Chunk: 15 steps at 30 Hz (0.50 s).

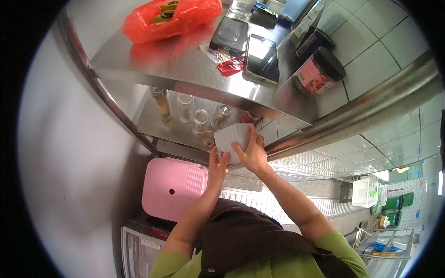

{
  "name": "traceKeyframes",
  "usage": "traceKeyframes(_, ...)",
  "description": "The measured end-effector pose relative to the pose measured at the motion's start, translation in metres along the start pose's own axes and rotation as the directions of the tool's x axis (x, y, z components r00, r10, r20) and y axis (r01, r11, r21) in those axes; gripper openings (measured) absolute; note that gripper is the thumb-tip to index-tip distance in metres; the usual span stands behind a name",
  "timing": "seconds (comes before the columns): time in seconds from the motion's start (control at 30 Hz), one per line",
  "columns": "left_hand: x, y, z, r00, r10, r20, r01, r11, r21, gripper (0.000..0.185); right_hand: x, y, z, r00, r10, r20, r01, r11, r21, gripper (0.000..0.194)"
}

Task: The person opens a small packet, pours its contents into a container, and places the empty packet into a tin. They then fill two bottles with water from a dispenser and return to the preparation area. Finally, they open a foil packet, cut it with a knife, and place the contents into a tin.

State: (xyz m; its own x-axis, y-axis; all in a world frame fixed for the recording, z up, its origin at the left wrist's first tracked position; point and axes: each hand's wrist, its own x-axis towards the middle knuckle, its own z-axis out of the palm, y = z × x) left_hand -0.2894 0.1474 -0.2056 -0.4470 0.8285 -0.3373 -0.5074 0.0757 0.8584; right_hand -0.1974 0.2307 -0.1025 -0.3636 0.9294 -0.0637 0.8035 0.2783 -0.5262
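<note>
Between my two hands is a pale grey, flat-sided box or case (226,136), tilted in front of the lower steel shelf. My right hand (253,153) grips its right side, with the thumb across the face. At its lower left edge are the fingers of my left hand (219,166), bent against it. Just behind the box, an orange ring-shaped item (208,138) lies on the lower shelf (153,130). Glass cups (200,121) and a lidded glass bottle (161,104) stand there too. A red container (248,117) is partly hidden by the box.
The upper steel shelf (167,69) overhangs the lower one. It carries a red plastic bag (174,26), a smartphone (262,59), a dark device (229,34) and a black-lidded jar (318,71). A steel pipe (368,100) runs along the right. A pink stool (174,187) sits lower left.
</note>
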Motion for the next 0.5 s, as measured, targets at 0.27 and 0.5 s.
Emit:
traceKeyframes(0.27, 0.074, 0.000, 0.010, 0.915, -0.250, 0.318, 0.243, 0.968, 0.063, 0.064, 0.037, -0.006, -0.033, 0.921, 0.212, 0.328, -0.102, 0.941, -0.323, 0.118)
traceKeyframes(0.5, 0.091, -0.021, 0.039, 0.908, -0.302, 0.290, 0.296, 0.953, 0.064, 0.051, 0.076, 0.013, -0.023, 0.866, 0.344, 0.362, 0.037, 0.678, -0.734, 0.121)
